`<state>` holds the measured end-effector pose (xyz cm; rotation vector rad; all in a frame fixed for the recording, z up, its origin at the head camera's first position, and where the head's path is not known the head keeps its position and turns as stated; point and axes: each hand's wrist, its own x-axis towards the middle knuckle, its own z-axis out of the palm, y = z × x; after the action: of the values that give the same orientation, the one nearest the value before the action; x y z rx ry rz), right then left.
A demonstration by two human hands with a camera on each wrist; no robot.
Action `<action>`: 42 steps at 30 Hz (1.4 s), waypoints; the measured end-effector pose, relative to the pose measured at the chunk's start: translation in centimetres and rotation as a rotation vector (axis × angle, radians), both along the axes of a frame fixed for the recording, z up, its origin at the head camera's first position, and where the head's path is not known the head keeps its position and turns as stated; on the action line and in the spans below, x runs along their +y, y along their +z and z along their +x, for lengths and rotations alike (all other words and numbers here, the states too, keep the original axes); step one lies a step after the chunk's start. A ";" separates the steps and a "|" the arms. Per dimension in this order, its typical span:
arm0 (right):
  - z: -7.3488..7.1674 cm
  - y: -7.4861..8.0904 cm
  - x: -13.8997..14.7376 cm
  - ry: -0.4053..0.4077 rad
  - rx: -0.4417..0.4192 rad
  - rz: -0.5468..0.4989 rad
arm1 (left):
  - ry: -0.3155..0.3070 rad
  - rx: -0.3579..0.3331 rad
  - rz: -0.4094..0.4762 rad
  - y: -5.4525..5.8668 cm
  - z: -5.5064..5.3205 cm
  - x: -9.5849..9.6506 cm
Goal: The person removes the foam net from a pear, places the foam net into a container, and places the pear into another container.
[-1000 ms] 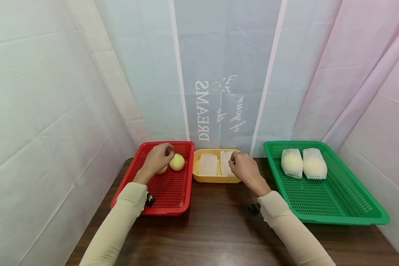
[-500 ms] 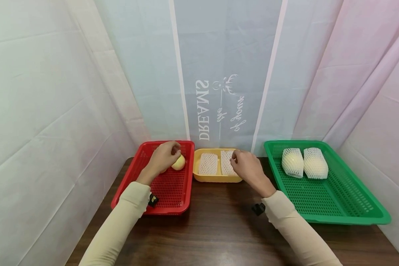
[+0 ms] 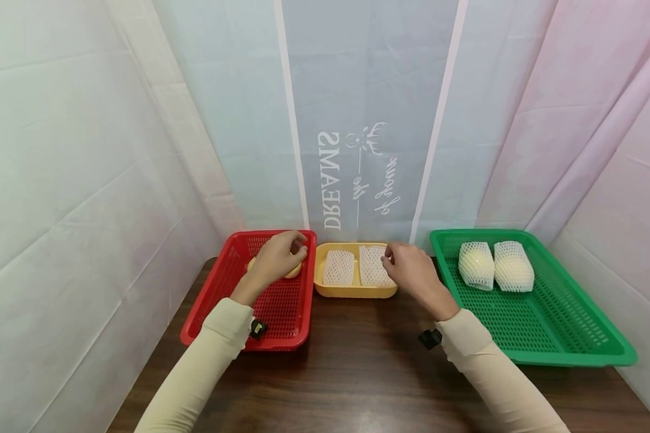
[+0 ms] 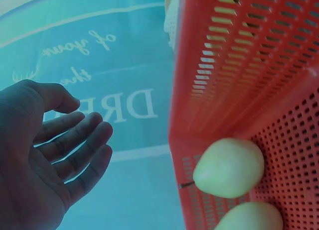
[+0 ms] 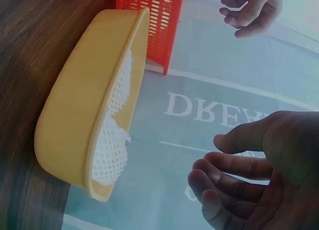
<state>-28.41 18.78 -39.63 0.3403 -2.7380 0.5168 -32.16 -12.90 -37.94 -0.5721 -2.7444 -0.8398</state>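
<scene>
My left hand (image 3: 277,260) hovers over the red basket (image 3: 273,316), its fingers loosely bent around nothing. Two round, pale yellow fruits lie in that basket; the left wrist view shows one fruit (image 4: 229,168) with a dark stem and another fruit (image 4: 250,221) beside it. In the head view the hand covers most of them. My right hand (image 3: 414,273) is held in the air by the right end of the yellow tray (image 3: 354,293), relaxed, with nothing in it. Inside the tray lie two white foam net sleeves, a left sleeve (image 3: 338,267) and a right sleeve (image 3: 372,264).
To the right stands a green basket (image 3: 525,331) holding two fruits in foam nets, a left wrapped fruit (image 3: 476,266) and a right wrapped fruit (image 3: 513,266). All containers stand on a dark wooden table (image 3: 352,373). A printed curtain (image 3: 357,90) hangs close behind.
My left hand has drifted right over the red basket, now covering more of the fruits. The right hand has shifted slightly right, uncovering more of the right foam sleeve.
</scene>
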 end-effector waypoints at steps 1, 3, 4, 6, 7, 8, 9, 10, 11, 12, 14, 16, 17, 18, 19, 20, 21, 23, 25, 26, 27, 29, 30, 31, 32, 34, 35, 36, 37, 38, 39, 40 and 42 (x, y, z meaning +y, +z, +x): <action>0.0 0.1 0.1 -0.001 -0.002 0.003 | -0.005 0.002 0.001 0.0 0.0 0.1; 0.0 0.1 0.4 -0.006 -0.005 0.006 | -0.017 0.005 0.006 -0.1 0.0 0.5; -0.1 0.2 0.6 -0.009 -0.008 0.008 | -0.023 0.007 0.010 -0.1 0.0 0.7; -0.1 0.3 0.9 -0.011 -0.015 0.008 | -0.031 0.008 0.014 -0.1 0.1 1.0; -0.1 0.3 1.0 -0.017 -0.016 0.009 | -0.035 0.007 0.018 -0.1 0.2 1.2; -0.1 0.4 1.1 -0.018 -0.019 0.008 | -0.039 0.006 0.023 -0.1 0.3 1.4; -0.1 0.4 1.3 -0.018 -0.022 0.010 | -0.042 0.005 0.027 -0.1 0.4 1.5; -0.1 0.4 1.4 -0.017 -0.026 0.012 | -0.044 0.005 0.028 0.0 0.5 1.7; -0.1 0.4 1.5 -0.014 -0.029 0.012 | -0.048 0.006 0.032 0.0 0.6 1.9; -0.1 0.5 1.7 -0.013 -0.029 0.014 | -0.052 0.008 0.035 0.0 0.6 2.1; -0.1 0.5 1.9 -0.008 -0.029 0.018 | -0.061 0.013 0.047 0.0 0.8 2.5; -0.1 0.5 2.2 -0.007 -0.034 0.021 | -0.069 0.016 0.056 -0.1 0.9 2.8; -0.1 0.5 2.3 -0.008 -0.035 0.022 | -0.072 0.016 0.062 -0.1 0.9 3.0; 0.0 0.6 2.4 -0.011 -0.036 0.024 | -0.073 0.016 0.065 -0.1 1.0 3.2; 0.0 0.6 2.5 -0.012 -0.040 0.025 | -0.075 0.015 0.070 -0.1 1.0 3.4; 0.1 0.6 2.6 -0.016 -0.042 0.026 | -0.075 0.012 0.071 -0.1 1.1 3.6; 0.1 0.7 2.8 -0.018 -0.043 0.027 | -0.075 0.008 0.077 -0.1 1.2 3.8; 0.1 0.7 3.1 -0.019 -0.040 0.027 | -0.078 0.005 0.086 -0.1 1.3 4.2; 0.1 0.7 3.3 -0.022 -0.035 0.031 | -0.084 -0.002 0.098 -0.1 1.5 4.6; 0.1 0.7 3.5 -0.024 -0.032 0.035 | -0.086 -0.003 0.104 -0.1 1.6 4.8; 0.0 0.7 3.6 -0.023 -0.031 0.037 | -0.090 -0.004 0.113 -0.1 1.6 5.0; 0.0 0.8 3.9 -0.026 -0.030 0.040 | -0.099 -0.006 0.129 -0.2 1.7 5.5; 0.0 0.8 4.1 -0.028 -0.030 0.042 | -0.102 -0.005 0.135 -0.2 1.7 5.8; -0.1 0.8 4.2 -0.030 -0.033 0.043 | -0.106 -0.005 0.142 -0.3 1.7 6.0; -0.1 0.8 4.4 -0.031 -0.036 0.041 | -0.111 -0.005 0.149 -0.4 1.7 6.3; 0.0 0.8 4.6 -0.034 -0.037 0.036 | -0.122 -0.010 0.162 -0.5 1.7 6.8; 0.0 0.8 4.8 -0.036 -0.035 0.035 | -0.125 -0.012 0.165 -0.6 1.7 7.1; 0.0 0.8 4.9 -0.036 -0.034 0.035 | -0.131 -0.014 0.170 -0.7 1.7 7.4; 0.0 0.9 5.0 -0.037 -0.035 0.034 | -0.136 -0.018 0.172 -0.7 1.8 7.7; 0.0 0.9 5.1 -0.037 -0.033 0.032 | -0.141 -0.018 0.175 -0.7 1.8 8.0; 0.0 0.8 5.3 -0.039 -0.029 0.034 | -0.143 -0.017 0.175 -0.8 1.8 8.2; 0.0 0.8 5.4 -0.042 -0.028 0.036 | -0.145 -0.016 0.176 -0.9 1.8 8.5; -0.1 0.8 5.7 -0.047 -0.029 0.035 | -0.150 -0.010 0.179 -0.9 1.8 9.0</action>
<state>-28.46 24.50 -38.84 0.2787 -2.7786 0.4653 -30.34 -3.88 -38.84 -0.7460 -2.6236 -1.1113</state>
